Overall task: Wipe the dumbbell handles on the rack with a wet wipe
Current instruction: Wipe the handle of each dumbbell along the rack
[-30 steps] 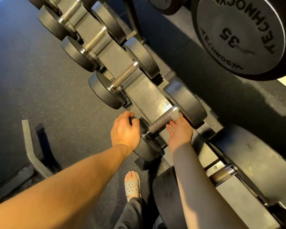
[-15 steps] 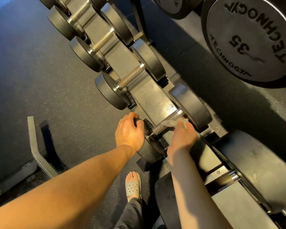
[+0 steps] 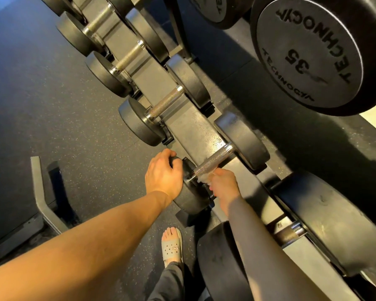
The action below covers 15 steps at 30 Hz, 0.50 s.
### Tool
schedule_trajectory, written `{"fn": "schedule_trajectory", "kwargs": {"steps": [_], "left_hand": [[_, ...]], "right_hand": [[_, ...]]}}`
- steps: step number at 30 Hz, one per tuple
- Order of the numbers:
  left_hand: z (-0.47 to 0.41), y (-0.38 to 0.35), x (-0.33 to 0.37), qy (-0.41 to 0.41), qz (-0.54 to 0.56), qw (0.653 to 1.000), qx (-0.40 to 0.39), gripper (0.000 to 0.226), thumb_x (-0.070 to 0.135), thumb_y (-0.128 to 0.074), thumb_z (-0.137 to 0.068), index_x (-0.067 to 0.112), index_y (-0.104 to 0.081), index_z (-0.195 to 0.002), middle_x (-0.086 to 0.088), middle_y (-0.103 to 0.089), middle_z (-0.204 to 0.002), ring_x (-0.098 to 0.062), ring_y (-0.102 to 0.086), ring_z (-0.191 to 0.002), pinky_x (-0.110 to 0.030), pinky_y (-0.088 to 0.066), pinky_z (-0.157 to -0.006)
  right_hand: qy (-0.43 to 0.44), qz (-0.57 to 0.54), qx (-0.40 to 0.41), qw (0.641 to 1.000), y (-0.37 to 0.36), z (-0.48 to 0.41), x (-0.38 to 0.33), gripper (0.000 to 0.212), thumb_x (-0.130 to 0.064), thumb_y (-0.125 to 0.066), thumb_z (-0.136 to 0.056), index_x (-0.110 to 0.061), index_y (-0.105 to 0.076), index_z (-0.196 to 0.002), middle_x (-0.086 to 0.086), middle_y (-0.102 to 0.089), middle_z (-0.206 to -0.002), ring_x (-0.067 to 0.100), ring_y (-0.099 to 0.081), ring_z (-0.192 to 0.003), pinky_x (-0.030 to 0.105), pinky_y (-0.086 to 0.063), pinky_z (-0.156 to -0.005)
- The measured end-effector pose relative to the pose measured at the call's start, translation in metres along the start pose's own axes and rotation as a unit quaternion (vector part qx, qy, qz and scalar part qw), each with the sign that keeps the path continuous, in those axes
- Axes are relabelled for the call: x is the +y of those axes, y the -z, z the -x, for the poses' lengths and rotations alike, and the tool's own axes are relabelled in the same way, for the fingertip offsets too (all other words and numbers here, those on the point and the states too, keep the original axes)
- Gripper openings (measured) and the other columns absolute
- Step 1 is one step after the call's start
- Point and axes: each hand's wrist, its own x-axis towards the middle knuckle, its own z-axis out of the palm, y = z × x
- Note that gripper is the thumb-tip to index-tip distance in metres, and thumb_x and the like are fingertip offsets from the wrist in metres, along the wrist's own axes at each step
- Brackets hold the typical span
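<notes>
A row of black dumbbells lies across the grey rack (image 3: 182, 118), running from top left to bottom right. My right hand (image 3: 224, 187) holds a pale wet wipe (image 3: 204, 175) against the near end of one knurled steel handle (image 3: 213, 160). My left hand (image 3: 163, 174) grips the top of that dumbbell's near black head (image 3: 189, 196). The far head (image 3: 241, 140) sits on the other side of the rack beam. The dumbbell beyond it shows a bare handle (image 3: 164, 103).
A big dumbbell (image 3: 326, 222) lies close on the right, under my right forearm. A large black weight marked 35 (image 3: 308, 53) hangs at top right. A grey metal frame foot (image 3: 41, 198) stands on the dark rubber floor at left. My sandalled foot (image 3: 172, 246) is below.
My right hand has slid the wipe along the handle from its far end toward the near head. My left hand stays on the near head. The camera has tilted a little.
</notes>
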Motion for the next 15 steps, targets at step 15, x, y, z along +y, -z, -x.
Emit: {"fn": "schedule_trajectory", "kwargs": {"steps": [15], "left_hand": [[0.003,0.004,0.007,0.013,0.009,1.000,0.004,0.039,0.043,-0.034,-0.088,0.025,-0.060,-0.110,0.002,-0.064,-0.105,-0.024,-0.057,-0.103,-0.046,-0.051,-0.089]], "right_hand": [[0.157,0.198,0.003,0.967,-0.009,0.033,-0.009,0.045,-0.013,-0.061,-0.096,-0.021,-0.047,-0.054,-0.007,-0.046,-0.055,0.005,-0.043,-0.053,0.009,-0.033,-0.046]]}}
